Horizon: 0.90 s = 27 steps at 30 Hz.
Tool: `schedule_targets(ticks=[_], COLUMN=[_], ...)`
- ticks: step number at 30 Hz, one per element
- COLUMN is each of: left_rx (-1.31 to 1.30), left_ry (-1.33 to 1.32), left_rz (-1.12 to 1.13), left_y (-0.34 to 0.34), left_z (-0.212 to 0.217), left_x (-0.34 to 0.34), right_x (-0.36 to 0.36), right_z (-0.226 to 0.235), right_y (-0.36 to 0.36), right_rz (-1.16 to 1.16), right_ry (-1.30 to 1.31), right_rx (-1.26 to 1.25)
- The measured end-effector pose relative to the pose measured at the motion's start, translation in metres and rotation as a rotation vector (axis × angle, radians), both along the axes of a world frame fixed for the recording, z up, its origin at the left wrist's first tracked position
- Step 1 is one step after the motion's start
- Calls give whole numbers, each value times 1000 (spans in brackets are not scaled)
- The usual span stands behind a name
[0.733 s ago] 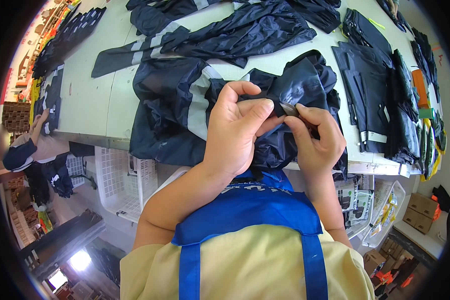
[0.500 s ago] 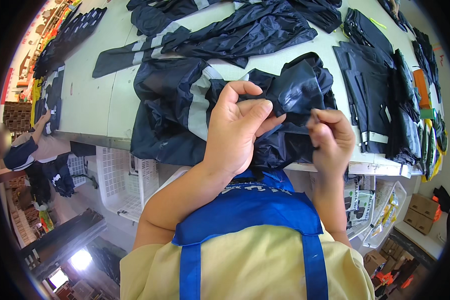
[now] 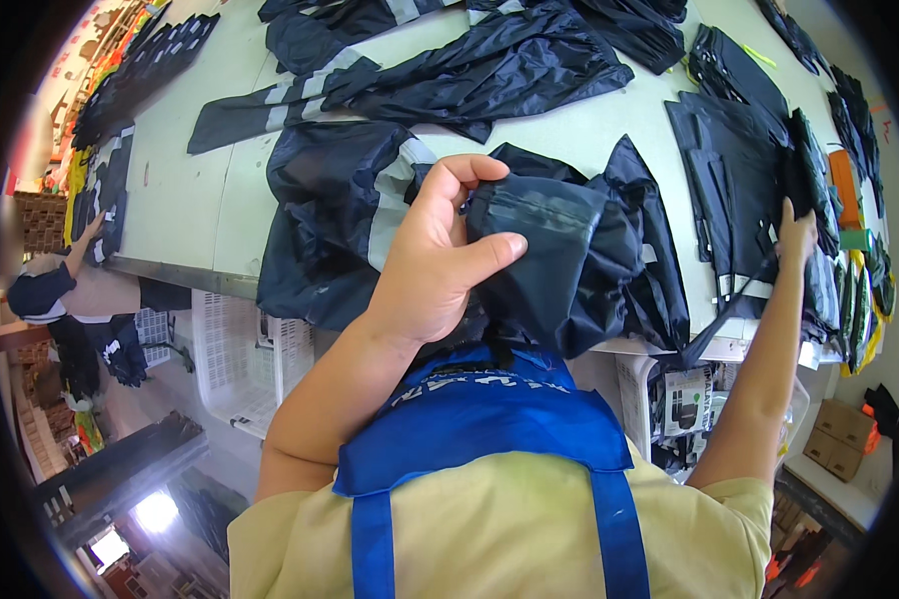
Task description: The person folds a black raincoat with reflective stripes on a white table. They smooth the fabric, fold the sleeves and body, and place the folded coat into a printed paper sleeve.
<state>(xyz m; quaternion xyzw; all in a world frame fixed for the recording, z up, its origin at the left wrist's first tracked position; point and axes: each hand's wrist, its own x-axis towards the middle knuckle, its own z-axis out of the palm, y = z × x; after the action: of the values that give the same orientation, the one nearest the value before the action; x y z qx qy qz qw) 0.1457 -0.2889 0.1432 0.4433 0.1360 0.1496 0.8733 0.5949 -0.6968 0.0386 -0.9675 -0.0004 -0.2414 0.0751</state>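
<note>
In front of me a dark navy rain garment (image 3: pixel 335 215) with grey reflective bands lies bunched on the table's near edge. My left hand (image 3: pixel 435 240) pinches a raised, shiny flap (image 3: pixel 544 255) of it between thumb and fingers; a lighter seam crosses the flap's top. My right hand (image 3: pixel 796 238) is stretched far to the right, beside a stack of folded dark garments (image 3: pixel 734 170). A narrow dark strip of fabric (image 3: pixel 724 314) runs taut from the bunched garment up to that hand, whose fingers look closed on it and are partly hidden.
More dark garments (image 3: pixel 479 75) lie spread across the pale table (image 3: pixel 175 190). White baskets (image 3: pixel 235 349) stand below its near edge. Cardboard boxes (image 3: pixel 837 436) are at the lower right. At the far left another person's hand (image 3: pixel 94 228) touches dark garments.
My right hand has moved from beside the left hand out to the far right, drawing a strip of fabric along. My left hand has shifted slightly left, and the flap now hangs more spread out.
</note>
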Motion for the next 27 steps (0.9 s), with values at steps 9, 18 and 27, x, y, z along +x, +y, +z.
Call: schedule_targets(ticks=[9, 18, 27], left_rx=[793, 1294, 1030], left_ry=[-102, -140, 73], left_rz=[-142, 155, 437], left_y=[5, -25, 43], left_z=[11, 10, -32], left_x=[-12, -36, -58], right_x=[-291, -323, -355], right_z=[61, 50, 135], right_y=[274, 294, 307], right_rz=[1596, 1010, 1139], right_ry=[1644, 835, 1514], right_rx=[1058, 1562, 485])
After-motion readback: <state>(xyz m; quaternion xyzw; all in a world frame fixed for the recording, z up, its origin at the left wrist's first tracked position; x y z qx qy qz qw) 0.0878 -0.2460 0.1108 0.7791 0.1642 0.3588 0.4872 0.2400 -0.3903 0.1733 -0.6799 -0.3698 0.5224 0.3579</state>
